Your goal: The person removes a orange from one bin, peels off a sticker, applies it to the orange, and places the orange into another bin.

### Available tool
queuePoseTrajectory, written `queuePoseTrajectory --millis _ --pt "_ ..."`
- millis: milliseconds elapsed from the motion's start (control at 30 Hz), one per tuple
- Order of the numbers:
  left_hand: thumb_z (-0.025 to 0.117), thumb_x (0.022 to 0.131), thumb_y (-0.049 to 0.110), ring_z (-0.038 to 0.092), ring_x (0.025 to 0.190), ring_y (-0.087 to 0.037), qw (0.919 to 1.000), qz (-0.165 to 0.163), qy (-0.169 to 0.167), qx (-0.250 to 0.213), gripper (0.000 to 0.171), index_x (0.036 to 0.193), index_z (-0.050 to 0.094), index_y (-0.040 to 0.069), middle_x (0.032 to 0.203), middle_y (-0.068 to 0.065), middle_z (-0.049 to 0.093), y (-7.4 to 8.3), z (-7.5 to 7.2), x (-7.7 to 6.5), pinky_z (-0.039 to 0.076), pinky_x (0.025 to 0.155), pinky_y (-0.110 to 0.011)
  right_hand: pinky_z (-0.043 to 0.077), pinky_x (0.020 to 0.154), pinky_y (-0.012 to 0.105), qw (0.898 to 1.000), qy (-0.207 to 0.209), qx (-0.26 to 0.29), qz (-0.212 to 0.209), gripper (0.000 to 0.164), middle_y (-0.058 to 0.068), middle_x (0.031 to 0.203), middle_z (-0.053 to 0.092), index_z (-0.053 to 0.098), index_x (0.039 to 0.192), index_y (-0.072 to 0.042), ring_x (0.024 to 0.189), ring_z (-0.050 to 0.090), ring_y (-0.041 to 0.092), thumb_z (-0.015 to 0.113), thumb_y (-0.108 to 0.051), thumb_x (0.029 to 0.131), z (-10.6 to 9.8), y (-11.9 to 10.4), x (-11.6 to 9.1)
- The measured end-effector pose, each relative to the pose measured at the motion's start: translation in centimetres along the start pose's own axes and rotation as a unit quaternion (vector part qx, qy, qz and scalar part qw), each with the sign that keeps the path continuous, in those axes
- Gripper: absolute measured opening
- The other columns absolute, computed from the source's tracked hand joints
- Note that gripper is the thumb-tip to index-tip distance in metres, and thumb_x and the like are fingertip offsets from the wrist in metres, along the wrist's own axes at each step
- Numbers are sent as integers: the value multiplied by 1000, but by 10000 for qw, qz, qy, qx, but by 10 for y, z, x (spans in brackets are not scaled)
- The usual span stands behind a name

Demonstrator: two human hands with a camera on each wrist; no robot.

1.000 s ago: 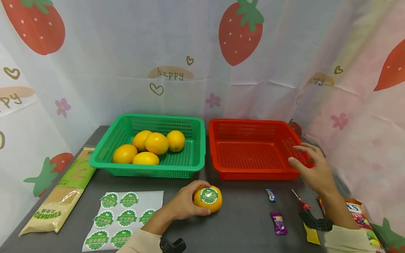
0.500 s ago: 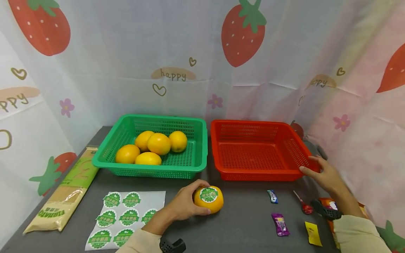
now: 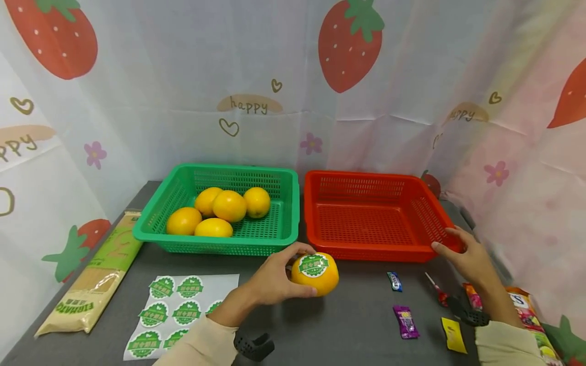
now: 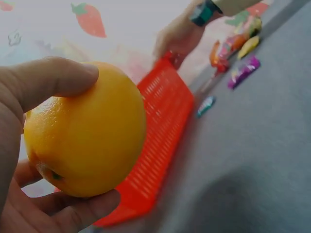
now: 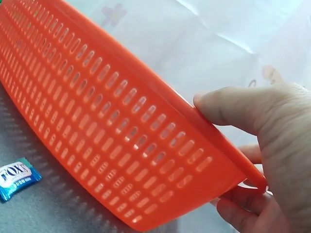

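My left hand [image 3: 279, 279] holds an orange [image 3: 320, 282] just above the table, in front of the gap between the baskets. A round green-and-white sticker [image 3: 313, 265] sits on the fruit's upper side in the head view. In the left wrist view, thumb and fingers wrap around the orange [image 4: 97, 141]. My right hand [image 3: 471, 259] grips the right front corner of the red plastic basket [image 3: 366, 252]. Seen from the right wrist, the thumb lies on the rim of the basket [image 5: 97, 121] and the fingers are under it. Nothing lies inside the red basket.
Several oranges [image 3: 229, 207] lie in the green basket [image 3: 220, 245] at the left. A sticker sheet [image 3: 224, 282] and a noodle packet [image 3: 98, 269] lie at the left. Small wrapped candies [image 3: 405, 322], a lollipop [image 3: 441, 297] and a snack bag [image 3: 526, 310] lie at the right.
My left hand has lifted the orange off the table and moved it slightly right and forward. My right hand came down to the red basket's corner and took hold of it.
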State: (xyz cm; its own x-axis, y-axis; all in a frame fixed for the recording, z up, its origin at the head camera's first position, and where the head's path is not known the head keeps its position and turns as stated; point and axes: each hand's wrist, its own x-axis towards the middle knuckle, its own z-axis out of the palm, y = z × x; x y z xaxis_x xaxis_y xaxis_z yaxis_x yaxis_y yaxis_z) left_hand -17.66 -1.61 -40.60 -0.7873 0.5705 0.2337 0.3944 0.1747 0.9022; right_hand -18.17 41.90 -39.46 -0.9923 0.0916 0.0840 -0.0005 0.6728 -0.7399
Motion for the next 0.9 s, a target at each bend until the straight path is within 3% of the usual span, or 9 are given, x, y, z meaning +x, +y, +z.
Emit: queuePoseTrajectory --millis 133,200,267,333,500,567,633,733,900 --pt "83 74 21 58 96 -19 9996 247 -106 -6 58 124 53 22 112 0 58 16 -5 15 53 80 -36 46 89 35 9999 82 -58 -83 75 24 155 19 34 146 3 125 36 49 62 -42 93 4 -1 -1" --pt "83 74 22 58 95 -19 9993 338 -136 104 59 124 52 22 112 0 58 24 -7 26 53 79 -34 44 80 19 9999 91 -64 -102 76 23 155 19 33 147 3 124 37 47 61 -42 93 6 0 -1" --pt "83 74 25 57 95 -18 9987 394 -150 281 61 126 52 22 112 1 58 32 -8 42 52 78 -31 39 75 13 9999 76 -48 -104 76 22 155 18 32 148 2 125 36 47 61 -42 93 6 1 -2" --pt "83 74 28 57 95 -17 9981 401 -174 430 64 130 53 21 113 3 58 41 -7 60 52 77 -30 42 78 17 9999 73 -40 -81 76 20 156 17 30 149 1 126 35 46 60 -42 94 5 3 -3" --pt "82 75 32 54 97 -15 9973 55 -247 690 70 137 52 18 112 5 58 57 1 108 51 76 -27 45 92 50 10000 34 -71 -47 77 21 157 14 28 150 1 127 33 50 59 -43 95 3 5 -3" --pt "82 75 32 54 96 -16 9970 -163 -251 717 70 137 53 17 110 4 57 60 8 126 51 76 -26 48 90 43 9999 4 -86 -73 77 22 156 14 28 150 1 126 34 51 59 -43 94 2 5 -3" --pt "84 75 31 55 95 -16 9964 -399 -241 707 69 136 54 17 108 3 57 61 16 143 51 74 -25 49 82 25 9999 -10 -127 -96 77 24 156 15 28 149 3 124 36 51 60 -42 94 2 5 -3" --pt "86 74 28 54 91 -16 9932 -741 -211 868 68 134 57 16 105 1 58 58 34 167 50 71 -24 41 72 9 9998 -14 -167 -138 77 25 155 16 29 148 4 123 38 50 60 -41 94 0 6 -4" --pt "87 72 30 47 92 -16 9786 -1388 -72 1519 65 130 62 18 99 3 58 48 65 193 46 68 -23 51 79 28 9994 -21 -305 -186 77 30 151 22 31 146 6 119 41 51 61 -41 94 -2 3 -2"
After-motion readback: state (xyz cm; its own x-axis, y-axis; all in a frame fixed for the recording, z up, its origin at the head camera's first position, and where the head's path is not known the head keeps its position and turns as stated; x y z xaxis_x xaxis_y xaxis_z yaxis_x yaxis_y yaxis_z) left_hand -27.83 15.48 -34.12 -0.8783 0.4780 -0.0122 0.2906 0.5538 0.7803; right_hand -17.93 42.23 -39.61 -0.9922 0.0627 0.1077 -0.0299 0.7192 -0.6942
